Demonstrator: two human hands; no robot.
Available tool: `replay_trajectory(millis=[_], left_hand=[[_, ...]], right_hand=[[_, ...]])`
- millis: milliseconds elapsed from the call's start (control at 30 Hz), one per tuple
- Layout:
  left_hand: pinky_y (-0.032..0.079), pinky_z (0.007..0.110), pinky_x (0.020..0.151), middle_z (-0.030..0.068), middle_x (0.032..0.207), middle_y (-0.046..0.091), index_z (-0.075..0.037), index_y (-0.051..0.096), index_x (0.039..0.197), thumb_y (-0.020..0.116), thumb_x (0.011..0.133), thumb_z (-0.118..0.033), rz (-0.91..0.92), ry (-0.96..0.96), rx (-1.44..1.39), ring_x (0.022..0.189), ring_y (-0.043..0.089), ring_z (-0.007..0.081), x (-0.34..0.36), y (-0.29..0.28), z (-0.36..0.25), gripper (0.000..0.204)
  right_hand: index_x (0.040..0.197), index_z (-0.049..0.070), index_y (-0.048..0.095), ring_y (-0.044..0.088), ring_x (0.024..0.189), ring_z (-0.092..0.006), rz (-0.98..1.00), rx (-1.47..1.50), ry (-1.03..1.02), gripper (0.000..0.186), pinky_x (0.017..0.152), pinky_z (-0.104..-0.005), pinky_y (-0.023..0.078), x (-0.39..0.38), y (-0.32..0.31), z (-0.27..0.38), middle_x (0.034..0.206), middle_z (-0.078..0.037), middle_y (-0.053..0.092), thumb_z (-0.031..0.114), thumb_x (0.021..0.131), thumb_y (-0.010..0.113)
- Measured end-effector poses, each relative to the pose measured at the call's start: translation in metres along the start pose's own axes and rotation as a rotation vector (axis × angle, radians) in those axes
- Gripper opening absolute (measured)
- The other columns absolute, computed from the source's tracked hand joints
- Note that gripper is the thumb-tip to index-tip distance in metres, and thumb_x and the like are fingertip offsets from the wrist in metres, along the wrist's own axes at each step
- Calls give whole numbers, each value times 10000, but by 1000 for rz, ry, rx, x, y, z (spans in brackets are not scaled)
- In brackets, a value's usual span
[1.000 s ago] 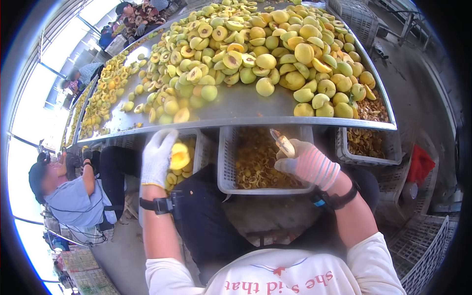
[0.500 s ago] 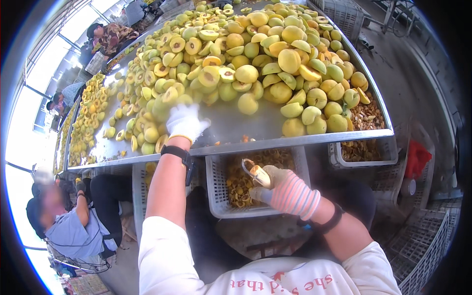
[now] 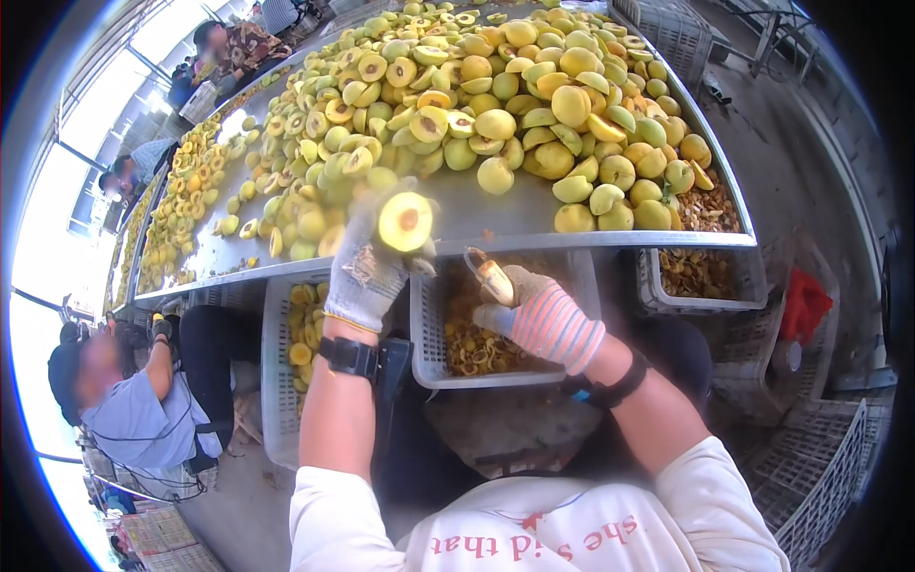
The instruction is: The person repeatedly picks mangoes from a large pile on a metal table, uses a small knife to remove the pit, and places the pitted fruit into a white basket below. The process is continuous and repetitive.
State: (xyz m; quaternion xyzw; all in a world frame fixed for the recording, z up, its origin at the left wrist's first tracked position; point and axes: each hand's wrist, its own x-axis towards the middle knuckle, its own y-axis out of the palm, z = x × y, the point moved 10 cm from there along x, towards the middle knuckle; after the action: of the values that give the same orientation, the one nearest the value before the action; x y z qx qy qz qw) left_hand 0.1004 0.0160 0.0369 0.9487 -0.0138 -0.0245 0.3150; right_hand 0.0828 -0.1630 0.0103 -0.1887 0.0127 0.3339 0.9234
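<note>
In my gloved left hand point(image 3: 365, 276) is a halved yellow peach point(image 3: 406, 221), its cut face and brown centre turned up toward me. My left hand is at the table's near edge. Gripped in my right hand point(image 3: 550, 319), in a striped glove, is a coring tool point(image 3: 495, 279) with a pale handle and a thin metal loop at its tip. It points up and left, apart from the peach half. Beneath it, a grey plastic crate point(image 3: 419, 362) holds peach scraps. A large pile of peach halves point(image 3: 457, 95) covers much of the metal table point(image 3: 457, 210) beyond my hands.
A crate with peach pieces point(image 3: 276, 419) stands left of my knees. Another crate point(image 3: 705, 303) with scraps sits under the table's right corner, near a red cloth or bag point(image 3: 805, 303). Stacked empty-looking crates point(image 3: 810, 467) are at the right. A co-worker point(image 3: 143, 405) sits to the left.
My left hand has drawn back from the peach pile toward me and now holds a peach half. My right hand, still with the coring tool, has shifted slightly up.
</note>
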Motion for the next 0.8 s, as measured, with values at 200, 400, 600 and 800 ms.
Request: replay_trajectory(millis=[200, 400, 600, 800], left_hand=[[593, 320, 692, 197, 1011, 692, 24, 575, 1293, 387, 1080, -489, -164, -65, 52, 881, 692, 248, -12, 21, 44, 587], [566, 328, 794, 157, 972, 710, -1, 619, 1224, 380, 1096, -416, -221, 135, 420, 873, 686, 230, -8, 16, 50, 495], [546, 369, 885, 164, 1038, 707, -13, 616, 1239, 509, 1016, -235, -167, 395, 894, 932, 687, 285, -18, 30, 28, 333], [540, 417, 934, 190, 1188, 674, -3, 588, 1297, 609, 930, -94, -177, 738, 1529, 1010, 679, 375, -42, 43, 15, 379]], right_hand=[[1117, 22, 637, 671, 913, -412, -20, -69, 8, 415, 793, -436, 533, 7, 5, 9, 949, -219, 703, 340, 872, 742], [1072, 35, 639, 671, 937, -424, -40, -298, 120, 340, 792, -450, 546, 15, 3, -5, 969, -224, 706, 303, 881, 728], [1063, 47, 623, 673, 876, -434, -4, -277, -149, 283, 739, -460, 545, 23, 30, -23, 891, -228, 695, 242, 881, 716], [1030, 53, 605, 679, 854, -419, 43, -490, -22, 235, 693, -473, 531, 29, 42, -23, 872, -221, 695, 225, 900, 697]])
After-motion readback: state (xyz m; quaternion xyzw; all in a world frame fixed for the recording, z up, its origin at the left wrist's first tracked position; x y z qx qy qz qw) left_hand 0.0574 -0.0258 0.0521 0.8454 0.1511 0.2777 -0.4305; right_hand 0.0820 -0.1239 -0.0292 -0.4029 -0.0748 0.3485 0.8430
